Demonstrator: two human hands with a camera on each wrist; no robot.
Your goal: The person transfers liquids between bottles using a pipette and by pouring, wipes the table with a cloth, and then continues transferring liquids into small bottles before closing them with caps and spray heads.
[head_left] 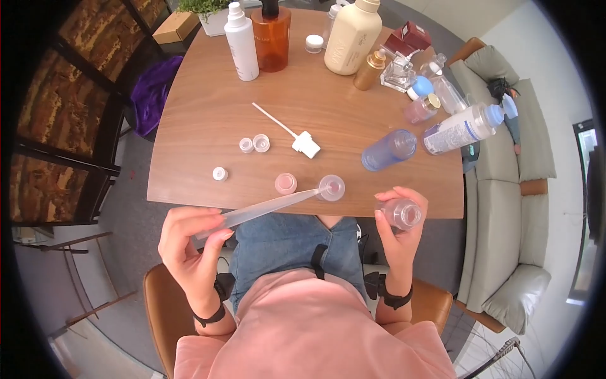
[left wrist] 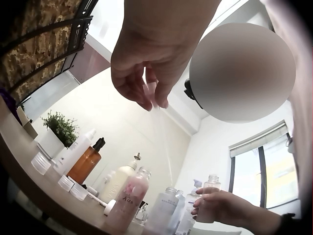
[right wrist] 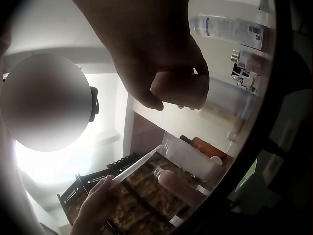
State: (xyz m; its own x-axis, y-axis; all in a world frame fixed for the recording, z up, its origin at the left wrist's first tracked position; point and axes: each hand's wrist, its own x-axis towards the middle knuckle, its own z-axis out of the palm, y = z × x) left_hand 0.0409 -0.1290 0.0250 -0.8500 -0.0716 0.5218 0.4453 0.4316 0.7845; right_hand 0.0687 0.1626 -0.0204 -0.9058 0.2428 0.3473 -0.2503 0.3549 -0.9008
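Observation:
The left hand (head_left: pixel 189 246) pinches the wide end of a long translucent pipette (head_left: pixel 271 206), which slants toward the mouth of a clear bottle (head_left: pixel 331 188) near the table's front edge; whether its tip is inside cannot be told. A bottle of pink liquid (head_left: pixel 286 184) stands beside that one. The right hand (head_left: pixel 399 243) grips a small, clear uncapped bottle (head_left: pixel 404 215) around its body, mouth up. In the left wrist view the left hand (left wrist: pixel 151 58) is above the bottles, and in the right wrist view the pipette (right wrist: pixel 137 165) meets the clear bottle's (right wrist: pixel 190 159) mouth area.
On the wooden table (head_left: pixel 208 114) lie a white spray pump (head_left: pixel 307 144) and small caps (head_left: pixel 261 143). A blue bottle (head_left: pixel 389 150) stands right of centre. Several bottles line the back and right, among them an amber one (head_left: pixel 271 41) and a cream one (head_left: pixel 353 38).

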